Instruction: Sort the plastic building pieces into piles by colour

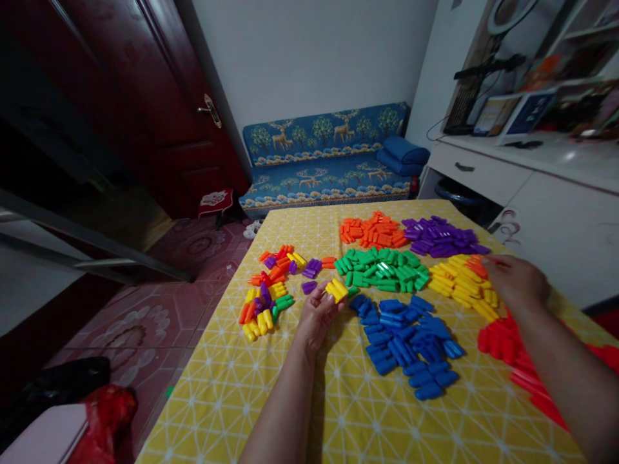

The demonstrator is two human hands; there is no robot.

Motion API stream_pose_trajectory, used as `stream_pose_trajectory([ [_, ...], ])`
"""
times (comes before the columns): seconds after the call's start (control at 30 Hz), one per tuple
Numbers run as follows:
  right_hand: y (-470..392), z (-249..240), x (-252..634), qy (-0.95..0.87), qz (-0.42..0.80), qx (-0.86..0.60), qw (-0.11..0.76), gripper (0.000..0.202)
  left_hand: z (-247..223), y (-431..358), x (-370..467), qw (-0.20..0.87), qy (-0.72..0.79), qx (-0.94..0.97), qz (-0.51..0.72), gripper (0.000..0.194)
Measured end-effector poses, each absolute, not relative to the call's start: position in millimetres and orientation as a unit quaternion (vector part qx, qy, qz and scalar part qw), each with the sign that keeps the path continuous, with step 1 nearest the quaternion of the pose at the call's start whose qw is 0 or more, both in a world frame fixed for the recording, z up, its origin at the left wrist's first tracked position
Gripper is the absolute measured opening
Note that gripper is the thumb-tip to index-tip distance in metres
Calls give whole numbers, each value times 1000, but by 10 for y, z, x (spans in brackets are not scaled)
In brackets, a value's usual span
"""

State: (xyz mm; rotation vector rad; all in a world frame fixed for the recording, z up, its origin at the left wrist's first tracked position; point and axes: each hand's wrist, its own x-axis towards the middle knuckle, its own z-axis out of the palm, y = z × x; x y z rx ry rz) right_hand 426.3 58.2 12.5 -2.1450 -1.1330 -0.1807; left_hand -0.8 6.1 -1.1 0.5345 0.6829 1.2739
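Observation:
My left hand (319,314) is closed on a yellow plastic block (337,290) made of rounded bars, between the blue pile and the mixed pieces. My right hand (520,280), a little blurred, is over the right edge of the yellow pile (461,283); an orange block (476,265) is pinched at its fingertips. Just left of my left hand lies a purple block (309,287). A green block (353,291) shows right beside its fingers. The blue pile (399,335) spreads between my arms, and red blocks (503,339) lie partly hidden under my right forearm.
Farther back are a green pile (382,269), an orange pile (372,231) and a purple pile (442,237). Mixed-colour blocks (265,293) lie at the table's left side. A patterned yellow cloth (232,386) covers the table. A blue sofa (324,158) and white cabinet (546,219) stand beyond.

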Motion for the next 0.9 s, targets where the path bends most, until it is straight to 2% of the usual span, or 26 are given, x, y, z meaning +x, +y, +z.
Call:
stream_pose_trajectory([
  [0.13, 547, 179, 4197, -420, -38, -867, 266, 41, 9, 56, -1, 718, 304, 248, 575, 48],
  [0.27, 504, 245, 4093, -444, -70, -858, 250, 47, 34, 50, 3, 715, 298, 251, 581, 47],
  [0.33, 483, 282, 4003, -459, -118, -834, 283, 46, 35, 48, 3, 714, 300, 250, 581, 47],
  [0.43, 430, 373, 3711, -503, -162, -755, 388, 39, 28, 46, 2, 714, 305, 253, 578, 47],
  [0.53, 347, 468, 3263, -576, -134, -645, 484, 30, 35, 35, -1, 716, 306, 260, 572, 48],
  [0.6, 305, 500, 3020, -612, -102, -600, 505, 27, 49, 25, -6, 715, 309, 262, 569, 49],
  [0.77, 365, 418, 3214, -599, -125, -638, 467, 30, 72, 16, -10, 709, 315, 256, 577, 51],
  [0.9, 459, 239, 3867, -545, -136, -748, 355, 45, 50, 29, 10, 711, 309, 253, 579, 47],
])
